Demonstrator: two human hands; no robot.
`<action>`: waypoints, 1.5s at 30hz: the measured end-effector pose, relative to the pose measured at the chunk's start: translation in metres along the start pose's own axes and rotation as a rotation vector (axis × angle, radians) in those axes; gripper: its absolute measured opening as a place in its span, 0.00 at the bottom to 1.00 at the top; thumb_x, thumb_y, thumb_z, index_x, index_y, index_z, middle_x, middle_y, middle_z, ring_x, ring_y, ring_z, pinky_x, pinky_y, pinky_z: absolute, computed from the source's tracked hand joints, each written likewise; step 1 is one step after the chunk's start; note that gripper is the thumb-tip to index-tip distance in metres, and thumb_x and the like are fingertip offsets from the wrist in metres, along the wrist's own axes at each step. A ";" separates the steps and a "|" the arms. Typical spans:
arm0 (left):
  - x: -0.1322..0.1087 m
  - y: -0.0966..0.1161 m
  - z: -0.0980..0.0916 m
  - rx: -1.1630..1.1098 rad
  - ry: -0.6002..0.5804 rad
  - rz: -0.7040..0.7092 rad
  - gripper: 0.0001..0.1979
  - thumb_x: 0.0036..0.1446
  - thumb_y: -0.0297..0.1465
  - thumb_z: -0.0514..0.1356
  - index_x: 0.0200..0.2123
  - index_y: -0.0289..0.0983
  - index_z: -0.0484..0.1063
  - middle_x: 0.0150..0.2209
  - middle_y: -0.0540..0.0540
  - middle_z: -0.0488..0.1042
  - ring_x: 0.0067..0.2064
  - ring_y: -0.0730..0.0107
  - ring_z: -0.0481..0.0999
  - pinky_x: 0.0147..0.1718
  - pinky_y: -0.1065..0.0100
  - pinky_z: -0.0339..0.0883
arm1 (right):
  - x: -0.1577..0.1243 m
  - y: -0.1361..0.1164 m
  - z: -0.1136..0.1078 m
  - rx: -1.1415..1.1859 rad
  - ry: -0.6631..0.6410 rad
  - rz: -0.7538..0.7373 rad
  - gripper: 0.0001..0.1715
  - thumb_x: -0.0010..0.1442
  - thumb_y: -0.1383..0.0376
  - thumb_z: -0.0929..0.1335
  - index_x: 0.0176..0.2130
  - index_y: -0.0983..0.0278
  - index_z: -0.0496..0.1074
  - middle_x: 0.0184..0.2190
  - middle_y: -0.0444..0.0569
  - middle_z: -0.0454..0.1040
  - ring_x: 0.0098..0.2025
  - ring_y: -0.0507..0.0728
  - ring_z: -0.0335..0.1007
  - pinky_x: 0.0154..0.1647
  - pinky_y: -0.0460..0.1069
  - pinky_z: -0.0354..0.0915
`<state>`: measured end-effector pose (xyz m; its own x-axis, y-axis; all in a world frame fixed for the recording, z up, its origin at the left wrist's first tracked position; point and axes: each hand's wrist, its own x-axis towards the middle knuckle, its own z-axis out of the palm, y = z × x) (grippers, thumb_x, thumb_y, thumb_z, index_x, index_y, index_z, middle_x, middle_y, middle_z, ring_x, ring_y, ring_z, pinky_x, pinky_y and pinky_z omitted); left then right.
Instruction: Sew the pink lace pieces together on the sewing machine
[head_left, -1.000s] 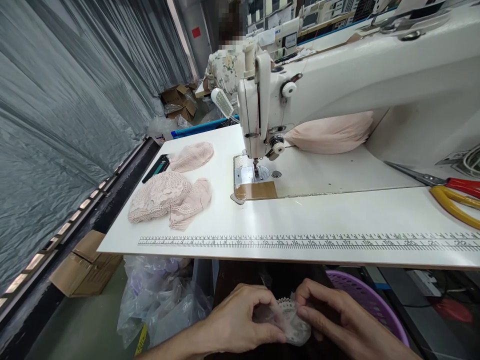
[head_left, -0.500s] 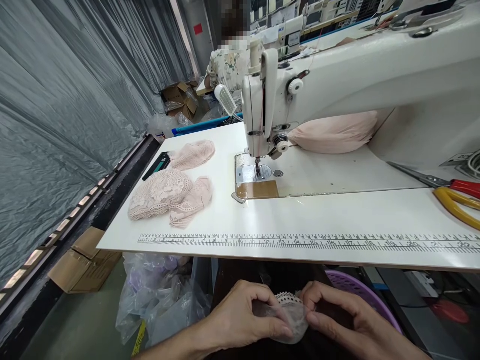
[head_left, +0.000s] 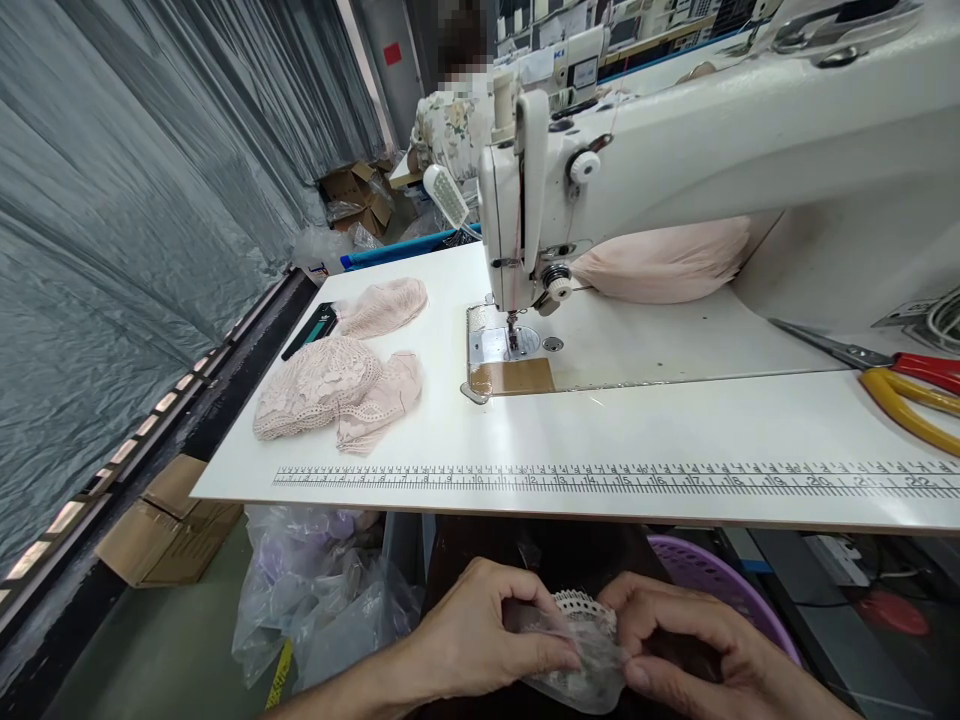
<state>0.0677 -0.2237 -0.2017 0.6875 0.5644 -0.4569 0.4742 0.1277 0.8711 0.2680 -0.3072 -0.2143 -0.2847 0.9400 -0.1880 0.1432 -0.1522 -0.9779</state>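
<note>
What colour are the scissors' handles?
The scissors have one red handle and one yellow handle, seen best in the head view.

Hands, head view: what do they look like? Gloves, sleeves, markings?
Left hand and right hand: both bare, no gloves. Left forearm and right forearm are bare as far as the frame shows; no sleeves, watch, rings, cables or markings visible.

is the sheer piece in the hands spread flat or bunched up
Bunched up: the sheer piece is crumpled between the left hand and right hand, its lacy edge curving. Any folds inside: cannot tell.
</note>
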 end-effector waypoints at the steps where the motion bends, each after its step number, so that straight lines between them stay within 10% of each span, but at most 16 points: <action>1: 0.000 -0.001 0.000 0.010 0.008 -0.005 0.11 0.44 0.35 0.67 0.28 0.33 0.77 0.24 0.51 0.73 0.26 0.76 0.66 0.26 0.76 0.57 | 0.000 -0.001 0.000 0.009 -0.007 -0.004 0.11 0.58 0.57 0.68 0.27 0.58 0.71 0.32 0.44 0.73 0.35 0.54 0.71 0.36 0.46 0.66; 10: -0.001 -0.005 0.001 0.151 0.047 -0.045 0.11 0.47 0.39 0.65 0.31 0.38 0.78 0.31 0.49 0.76 0.36 0.68 0.72 0.38 0.72 0.62 | -0.005 0.007 0.007 -0.155 0.028 -0.063 0.10 0.60 0.59 0.67 0.27 0.56 0.71 0.37 0.43 0.71 0.36 0.53 0.71 0.34 0.44 0.65; 45: -0.005 -0.002 -0.003 0.089 0.014 -0.062 0.11 0.44 0.33 0.65 0.30 0.35 0.70 0.22 0.56 0.66 0.24 0.78 0.61 0.23 0.77 0.53 | 0.003 0.013 0.012 0.125 0.075 0.167 0.19 0.57 0.50 0.66 0.26 0.60 0.62 0.24 0.40 0.62 0.28 0.52 0.56 0.29 0.45 0.56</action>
<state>0.0619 -0.2240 -0.2008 0.6478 0.5694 -0.5061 0.5628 0.0902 0.8217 0.2577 -0.3098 -0.2284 -0.1951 0.9180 -0.3454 0.0628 -0.3397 -0.9384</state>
